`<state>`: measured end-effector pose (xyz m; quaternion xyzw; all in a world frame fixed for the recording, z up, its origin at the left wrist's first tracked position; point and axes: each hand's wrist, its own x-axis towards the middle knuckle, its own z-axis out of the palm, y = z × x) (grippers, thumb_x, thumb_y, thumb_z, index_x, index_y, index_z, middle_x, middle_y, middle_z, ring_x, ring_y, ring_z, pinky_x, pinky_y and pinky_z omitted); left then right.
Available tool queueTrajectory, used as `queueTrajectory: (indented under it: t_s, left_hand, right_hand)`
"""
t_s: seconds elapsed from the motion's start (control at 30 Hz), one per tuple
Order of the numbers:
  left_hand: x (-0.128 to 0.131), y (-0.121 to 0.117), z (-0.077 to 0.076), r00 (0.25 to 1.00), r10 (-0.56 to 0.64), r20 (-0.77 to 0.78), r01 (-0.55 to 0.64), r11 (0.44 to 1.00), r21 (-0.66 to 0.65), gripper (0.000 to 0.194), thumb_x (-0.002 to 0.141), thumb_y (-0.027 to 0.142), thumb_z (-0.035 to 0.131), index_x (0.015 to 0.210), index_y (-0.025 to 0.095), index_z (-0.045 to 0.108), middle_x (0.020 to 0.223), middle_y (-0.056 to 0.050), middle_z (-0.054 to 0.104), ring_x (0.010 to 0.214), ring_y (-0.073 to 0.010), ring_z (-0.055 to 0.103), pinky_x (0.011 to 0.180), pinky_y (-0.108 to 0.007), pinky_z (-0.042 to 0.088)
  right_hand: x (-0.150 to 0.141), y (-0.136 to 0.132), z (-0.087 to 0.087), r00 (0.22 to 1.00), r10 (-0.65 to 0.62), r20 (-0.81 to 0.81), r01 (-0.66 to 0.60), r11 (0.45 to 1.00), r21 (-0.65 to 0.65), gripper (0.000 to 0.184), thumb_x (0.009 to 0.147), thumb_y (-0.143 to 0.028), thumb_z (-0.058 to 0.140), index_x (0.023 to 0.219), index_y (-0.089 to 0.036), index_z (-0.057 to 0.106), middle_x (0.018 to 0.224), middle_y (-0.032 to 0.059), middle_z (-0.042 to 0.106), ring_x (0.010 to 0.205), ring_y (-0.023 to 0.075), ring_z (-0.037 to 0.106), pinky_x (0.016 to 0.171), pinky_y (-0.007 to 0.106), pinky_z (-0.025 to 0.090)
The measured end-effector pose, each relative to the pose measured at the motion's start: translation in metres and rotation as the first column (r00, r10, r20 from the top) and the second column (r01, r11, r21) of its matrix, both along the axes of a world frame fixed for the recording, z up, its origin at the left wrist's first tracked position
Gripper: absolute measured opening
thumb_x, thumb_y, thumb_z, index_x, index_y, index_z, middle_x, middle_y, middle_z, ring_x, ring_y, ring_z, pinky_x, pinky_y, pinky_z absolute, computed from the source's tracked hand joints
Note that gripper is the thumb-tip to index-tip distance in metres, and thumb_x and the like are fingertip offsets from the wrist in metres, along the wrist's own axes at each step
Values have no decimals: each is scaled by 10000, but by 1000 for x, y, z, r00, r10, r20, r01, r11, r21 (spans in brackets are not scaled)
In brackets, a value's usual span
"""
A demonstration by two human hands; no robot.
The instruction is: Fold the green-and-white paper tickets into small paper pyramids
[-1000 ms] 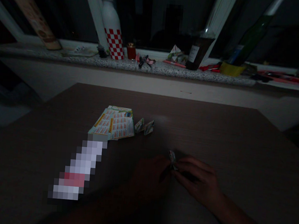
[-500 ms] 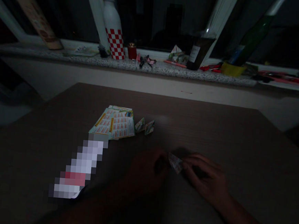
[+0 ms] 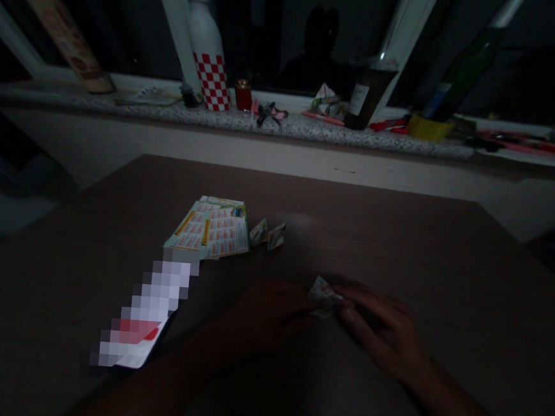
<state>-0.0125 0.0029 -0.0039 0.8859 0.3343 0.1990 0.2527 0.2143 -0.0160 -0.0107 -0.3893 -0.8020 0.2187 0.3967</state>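
Observation:
A small folded piece of printed paper (image 3: 322, 296) is between my two hands, above the dark wooden table. My right hand (image 3: 388, 329) pinches its right corner between thumb and fingers. From the other side, my left hand (image 3: 274, 310) has its fingers closed on the paper's left edge; this hand is in deep shadow. Two small folded paper pieces (image 3: 268, 234) stand farther back on the table. Beside them lies a fanned stack of printed paper slips (image 3: 211, 228) with rows of numbers.
A lit phone (image 3: 139, 351), partly blurred out, lies left of my left forearm. On the granite windowsill (image 3: 293, 129) stand a red-checked white bottle (image 3: 211, 68), a red jar (image 3: 243, 95), a dark cup (image 3: 365, 99) and a green bottle (image 3: 465, 72).
My left hand has closed in on the paper's left side, where a gap showed before. The paper has turned and looks wider now. My right hand keeps its pinch.

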Motion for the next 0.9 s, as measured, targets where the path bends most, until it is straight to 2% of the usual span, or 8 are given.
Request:
queueTrajectory:
  t_s: [0.1,0.2,0.43,0.7,0.8,0.9]
  left_hand:
    - [0,0,1,996,11,86,-6,998,-62,190,879,309,550,944,213,700,815,-29,702,733,-143,621,691,-227,425]
    - [0,0,2,989,5,150,23,983,-184,151,847,290,604,878,199,721,763,-14,704,685,-122,621,651,-198,414]
    - [0,4,4,974,141,176,-35,866,-499,135,781,275,675,772,154,736,685,3,687,631,-110,594,585,-175,401]
    - [-1,4,4,979,158,128,-50,794,-605,157,759,297,691,729,146,726,634,24,648,597,-91,551,568,-164,382]
    - [-1,5,5,985,138,105,-38,762,-647,180,765,310,680,722,139,714,629,26,636,587,-89,545,551,-164,373]
    - [-2,5,5,986,135,97,-40,756,-653,195,762,322,678,723,133,709,625,30,623,574,-84,527,536,-164,359]
  right_hand:
    - [2,1,2,994,107,-28,-107,994,-16,171,842,-160,602,989,-215,669,876,46,734,771,176,693,677,268,548]
    - [0,2,2,990,94,-103,-102,992,-80,69,812,-169,652,853,-212,688,766,11,734,676,143,691,620,219,538]
    - [-4,0,1,983,57,-177,-96,969,-226,74,810,-211,658,762,-179,705,684,19,726,599,127,667,575,192,522]
    - [-2,-2,-4,981,117,-156,-174,888,-426,217,831,-290,635,674,-150,690,592,20,676,528,109,605,503,183,458]
    - [-2,-3,-2,979,134,-151,-186,890,-416,217,818,-294,651,661,-148,687,571,11,660,511,100,585,493,179,442]
    - [-3,-4,0,984,132,-123,-169,917,-362,224,820,-291,649,645,-151,668,542,-1,635,487,94,560,476,180,422]
